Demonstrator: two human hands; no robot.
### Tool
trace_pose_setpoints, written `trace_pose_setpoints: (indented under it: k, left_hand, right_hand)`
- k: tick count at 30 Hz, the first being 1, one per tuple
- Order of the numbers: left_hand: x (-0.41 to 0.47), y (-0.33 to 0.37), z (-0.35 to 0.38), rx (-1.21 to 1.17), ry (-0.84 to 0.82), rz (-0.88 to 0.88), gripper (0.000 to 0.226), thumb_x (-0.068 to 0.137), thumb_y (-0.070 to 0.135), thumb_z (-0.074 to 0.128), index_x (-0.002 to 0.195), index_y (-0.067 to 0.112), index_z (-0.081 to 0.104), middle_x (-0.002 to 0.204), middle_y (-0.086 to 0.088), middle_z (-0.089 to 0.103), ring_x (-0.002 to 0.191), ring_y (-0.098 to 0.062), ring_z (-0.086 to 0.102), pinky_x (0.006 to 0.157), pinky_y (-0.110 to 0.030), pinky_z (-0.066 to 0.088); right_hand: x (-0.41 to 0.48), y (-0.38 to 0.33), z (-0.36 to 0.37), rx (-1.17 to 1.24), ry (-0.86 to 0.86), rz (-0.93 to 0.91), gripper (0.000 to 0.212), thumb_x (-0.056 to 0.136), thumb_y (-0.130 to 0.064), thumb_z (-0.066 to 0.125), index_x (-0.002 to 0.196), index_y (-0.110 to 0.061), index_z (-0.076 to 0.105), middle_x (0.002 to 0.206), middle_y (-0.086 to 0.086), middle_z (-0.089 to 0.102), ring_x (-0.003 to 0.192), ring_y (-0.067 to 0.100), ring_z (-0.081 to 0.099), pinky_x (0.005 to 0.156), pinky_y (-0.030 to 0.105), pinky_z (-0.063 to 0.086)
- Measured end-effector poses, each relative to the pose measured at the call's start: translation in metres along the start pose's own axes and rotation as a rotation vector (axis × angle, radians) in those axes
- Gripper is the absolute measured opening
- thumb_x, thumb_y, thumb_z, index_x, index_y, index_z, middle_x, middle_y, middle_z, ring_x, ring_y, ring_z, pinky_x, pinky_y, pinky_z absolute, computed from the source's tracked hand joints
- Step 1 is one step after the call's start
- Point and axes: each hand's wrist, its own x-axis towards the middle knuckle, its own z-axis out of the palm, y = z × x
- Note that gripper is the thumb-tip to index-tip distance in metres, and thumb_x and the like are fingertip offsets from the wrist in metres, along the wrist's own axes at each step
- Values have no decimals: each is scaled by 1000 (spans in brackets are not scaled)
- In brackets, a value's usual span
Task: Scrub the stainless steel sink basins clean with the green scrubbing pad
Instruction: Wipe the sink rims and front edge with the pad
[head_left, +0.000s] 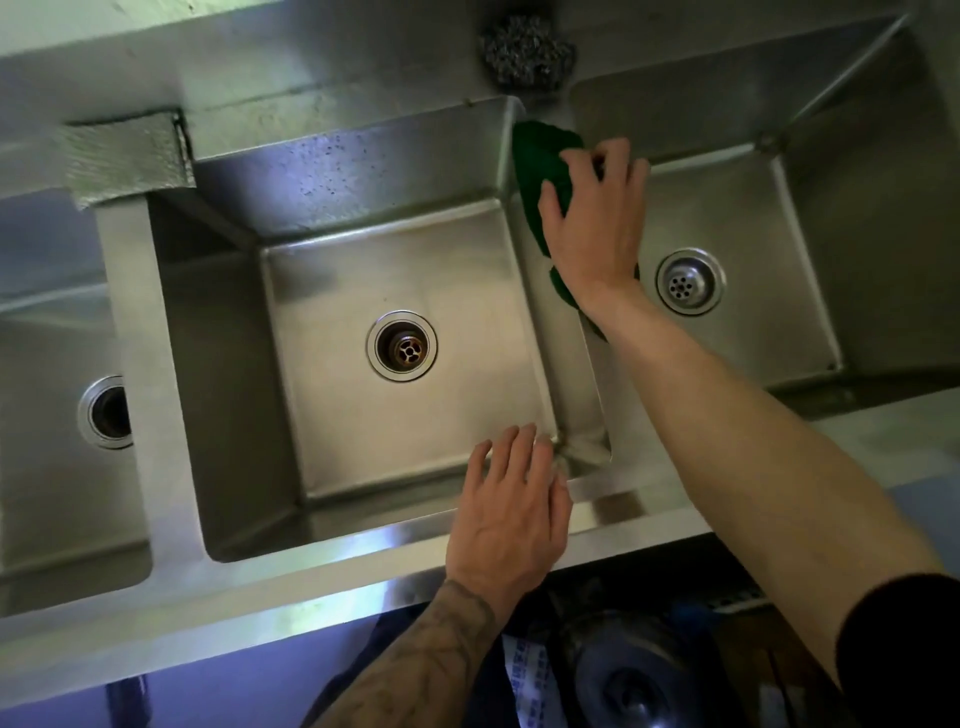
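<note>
A stainless steel sink unit with three basins fills the view. The middle basin (332, 291) has an open drain (401, 346). The right basin (737, 208) has a strainer in its drain (690, 281). My right hand (592, 223) holds the green scrubbing pad (540, 161) draped over the divider between the middle and right basins, near the back, with fingers curled over the pad. My left hand (511, 509) rests with straight fingers on the front rim of the middle basin, holding nothing.
A steel wool ball (527, 49) lies on the back ledge above the divider. The left basin (47, 483) shows a dark drain (106, 412). A metal bracket (124, 156) sits at the back left. Dark items stand under the front edge.
</note>
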Motion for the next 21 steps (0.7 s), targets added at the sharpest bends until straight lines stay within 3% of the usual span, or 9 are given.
trace_pose_setpoints:
  k: [3, 11, 21]
  left_hand:
    - [-1, 0, 4, 0, 8, -2, 41, 105, 33, 44, 137, 12, 57, 146, -8, 59, 135, -29, 55, 116, -50, 44]
    - [-1, 0, 9, -11, 23, -7, 41, 104, 34, 46, 138, 13, 55, 146, -8, 58, 136, -29, 54, 117, -49, 44]
    - [0, -2, 8, -21, 2, -22, 40, 106, 35, 43, 138, 14, 54, 146, -8, 58, 137, -28, 53, 118, -49, 43]
  right_hand:
    - [37, -11, 7, -6, -40, 32, 42, 103, -42, 50, 137, -19, 61, 139, 11, 50, 120, 31, 48, 99, 40, 46]
    - [37, -6, 11, -15, -28, -6, 42, 102, -41, 47, 134, -19, 63, 136, 8, 52, 117, 28, 49, 95, 31, 41]
    - [43, -3, 14, 83, -50, -16, 40, 101, -37, 49, 133, -19, 64, 135, 9, 52, 120, 29, 48, 99, 34, 45]
